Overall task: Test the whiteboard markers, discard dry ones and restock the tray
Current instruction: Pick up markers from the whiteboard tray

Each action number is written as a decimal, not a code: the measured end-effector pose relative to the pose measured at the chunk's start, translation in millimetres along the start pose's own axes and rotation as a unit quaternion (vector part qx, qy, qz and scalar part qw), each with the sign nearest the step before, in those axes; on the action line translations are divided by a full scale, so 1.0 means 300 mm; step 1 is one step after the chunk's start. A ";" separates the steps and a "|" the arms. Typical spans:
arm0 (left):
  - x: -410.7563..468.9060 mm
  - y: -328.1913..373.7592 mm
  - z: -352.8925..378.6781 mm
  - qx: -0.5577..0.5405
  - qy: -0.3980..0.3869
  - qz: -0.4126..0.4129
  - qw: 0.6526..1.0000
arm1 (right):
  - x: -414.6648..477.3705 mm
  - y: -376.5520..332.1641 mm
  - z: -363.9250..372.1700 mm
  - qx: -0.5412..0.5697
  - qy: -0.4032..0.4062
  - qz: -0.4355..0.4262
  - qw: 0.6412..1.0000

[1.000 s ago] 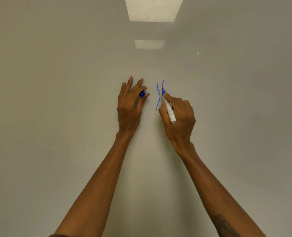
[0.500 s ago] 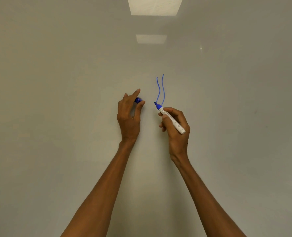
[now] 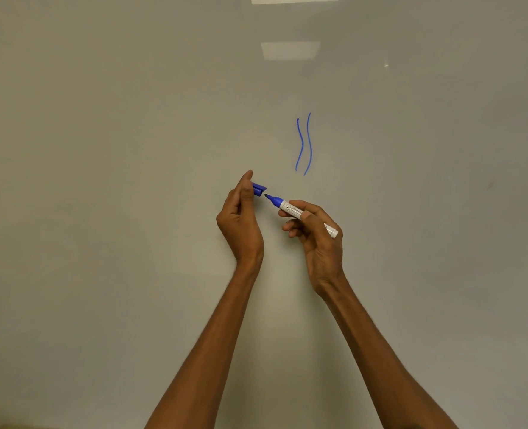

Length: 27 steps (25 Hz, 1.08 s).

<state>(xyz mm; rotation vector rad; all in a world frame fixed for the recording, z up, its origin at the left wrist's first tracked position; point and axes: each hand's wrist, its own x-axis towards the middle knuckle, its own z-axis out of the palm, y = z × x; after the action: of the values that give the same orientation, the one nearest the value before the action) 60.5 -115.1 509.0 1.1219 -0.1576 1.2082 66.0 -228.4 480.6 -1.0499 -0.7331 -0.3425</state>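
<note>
A whiteboard [image 3: 101, 150] fills the view, with two wavy blue lines [image 3: 304, 144] drawn on it. My right hand [image 3: 315, 239] grips a white marker with a blue tip [image 3: 290, 209], held off the board with its tip pointing left. My left hand [image 3: 241, 221] pinches the blue cap [image 3: 259, 189] between thumb and fingers. The cap's open end faces the marker's tip, a small gap apart. No tray is in view.
Ceiling lights reflect on the whiteboard at the top [image 3: 290, 49]. A faint smudge [image 3: 490, 184] marks the board at the right.
My right hand has lifted the marker off the board after drawing the second line and turned its tip to the left. Both hands have dropped lower, and the cap and tip have come close together.
</note>
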 end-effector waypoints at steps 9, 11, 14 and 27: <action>-0.046 -0.015 0.002 0.037 0.005 0.010 0.999 | -0.003 0.031 -0.037 -0.005 -0.001 0.014 1.000; -0.057 -0.018 0.006 0.040 0.008 0.011 0.999 | -0.007 0.031 -0.048 -0.007 -0.002 0.015 1.000; -0.074 -0.015 0.013 0.045 0.013 0.011 0.999 | -0.011 0.027 -0.064 -0.007 -0.004 0.017 1.000; -0.162 0.018 -0.020 0.062 0.006 -0.001 0.998 | -0.083 -0.015 -0.065 0.096 -0.059 0.066 0.992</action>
<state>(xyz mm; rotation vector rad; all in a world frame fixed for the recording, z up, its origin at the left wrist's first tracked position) 33.3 -142.9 478.6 1.2227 -0.0736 1.2361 53.0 -249.7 460.5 -0.9363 -0.7812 -0.0952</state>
